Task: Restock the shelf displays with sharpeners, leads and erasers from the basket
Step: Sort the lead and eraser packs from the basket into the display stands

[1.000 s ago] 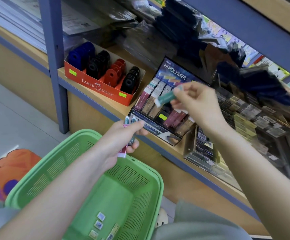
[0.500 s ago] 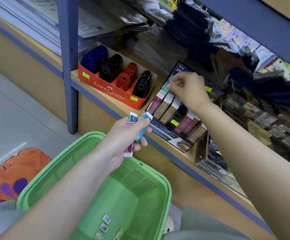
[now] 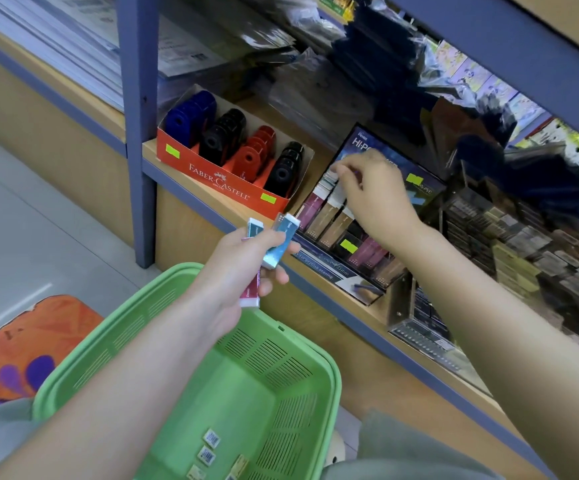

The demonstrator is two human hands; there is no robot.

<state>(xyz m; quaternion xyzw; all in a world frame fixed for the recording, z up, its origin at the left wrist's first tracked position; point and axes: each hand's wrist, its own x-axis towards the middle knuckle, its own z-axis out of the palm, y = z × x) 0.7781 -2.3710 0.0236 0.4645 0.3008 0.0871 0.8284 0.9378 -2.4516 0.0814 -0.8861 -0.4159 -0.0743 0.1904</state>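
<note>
Two runs of blue-edged wooden shelf (image 3: pixel 191 188) slanting from upper left to lower right, split by a blue upright post (image 3: pixel 139 133); bare grey floor to the left of the post, with an orange mat (image 3: pixel 28 341) at the lower left.

Below the shelf edge, a green basket (image 3: pixel 191 282), far rim just under the left wrist, mesh walls and bottom mostly bare, plenty of free space inside.

On the shelf, close to its front edge, a red sharpener box (image 3: pixel 219 181) packed with four rows of blue, black and red sharpeners. Just to its right, a dark eraser display (image 3: pixel 329 271), tilted back, front lip reaching the shelf edge, rows of sleeved erasers filling most slots.

Right hand (image 3: pixel 374 199) above the display, fingers curled, tips down at the back row; cannot tell whether pinching an eraser or only touching the row.

Left hand (image 3: pixel 239 271) in the open gap between basket rim and shelf edge, clear of both, gripping three erasers: teal eraser (image 3: pixel 279 245) angled toward the display, second teal eraser (image 3: pixel 254 228) poking up beside it, magenta eraser (image 3: pixel 250 294) hanging below the palm.

Several small barcoded packets (image 3: pixel 208 448) flat on the basket bottom, toward the near wall.
</note>
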